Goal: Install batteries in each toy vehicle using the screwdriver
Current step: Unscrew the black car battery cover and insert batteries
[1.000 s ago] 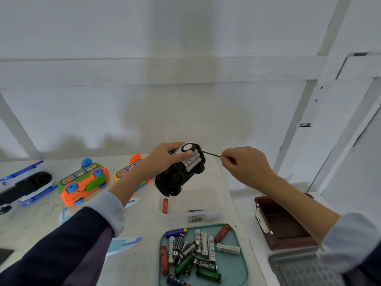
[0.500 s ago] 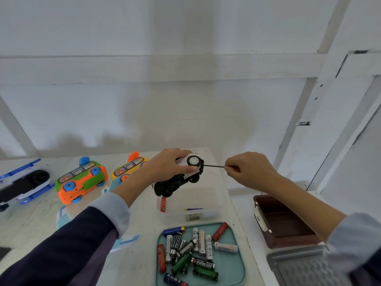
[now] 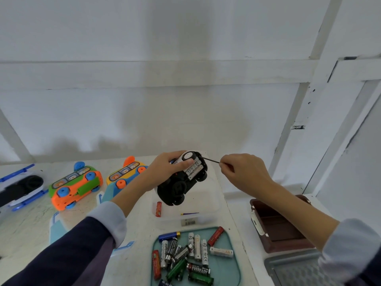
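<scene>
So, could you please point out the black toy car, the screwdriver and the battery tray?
black toy car (image 3: 179, 185): head view, underside.
screwdriver (image 3: 211, 160): head view, thin shaft.
battery tray (image 3: 234, 265): head view, bare teal floor.

A white wall (image 3: 185, 38) fills most of the view, crossed by a white horizontal beam (image 3: 144, 73). A slanted white post (image 3: 305, 83) rises at the right, another slanted post (image 3: 12, 139) at the left. Soft grey shadows lie low on the wall — the light is even and diffuse. Below stands a white table (image 3: 26, 219), its top scuffed and mottled — its right edge runs toward the camera.
</scene>
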Demonstrator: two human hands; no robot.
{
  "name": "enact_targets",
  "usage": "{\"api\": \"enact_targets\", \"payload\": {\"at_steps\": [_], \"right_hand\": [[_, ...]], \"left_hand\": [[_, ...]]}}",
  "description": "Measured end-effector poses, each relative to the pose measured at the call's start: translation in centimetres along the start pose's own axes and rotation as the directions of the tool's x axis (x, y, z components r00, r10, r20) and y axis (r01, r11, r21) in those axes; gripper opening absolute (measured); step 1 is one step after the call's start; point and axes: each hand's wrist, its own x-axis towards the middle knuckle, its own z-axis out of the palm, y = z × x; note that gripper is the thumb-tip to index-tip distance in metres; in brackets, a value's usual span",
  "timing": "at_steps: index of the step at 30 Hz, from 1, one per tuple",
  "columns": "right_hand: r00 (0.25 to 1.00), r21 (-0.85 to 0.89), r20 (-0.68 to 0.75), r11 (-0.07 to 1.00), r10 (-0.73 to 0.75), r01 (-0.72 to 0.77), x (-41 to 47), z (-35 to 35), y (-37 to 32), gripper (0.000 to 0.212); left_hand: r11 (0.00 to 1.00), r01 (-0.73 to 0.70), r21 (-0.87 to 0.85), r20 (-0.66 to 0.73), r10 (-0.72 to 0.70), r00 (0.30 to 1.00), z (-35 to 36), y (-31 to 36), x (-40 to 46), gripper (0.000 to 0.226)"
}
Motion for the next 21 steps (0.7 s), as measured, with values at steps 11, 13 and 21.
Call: {"api": "enact_targets", "payload": {"at_steps": [11, 13, 21], "right_hand": [[0.996, -0.043, 0.081, 0.999, 0.029, -0.026, 0.6, -0.2, -1.0, 0.027], [0.996, -0.045, 0.089, 0.999, 0.022, -0.018, 0.7, -0.2, -0.7, 0.028], [0.982, -0.040, 0.169, 0.995, -0.087, 0.095, 0.3, 0.4, -1.2, 0.028]], "left_hand": [[0.987, -0.037, 0.158, -0.099, 0.053, 0.994, 0.9, 0.1, 0.2, 0.020], [0.985, -0.034, 0.172, -0.067, 0.046, 0.997, 0.5, 0.0, 0.1, 0.015], [0.944, -0.103, 0.314, -0.007, 0.110, 0.994, 0.1, 0.4, 0.5, 0.028]]}}
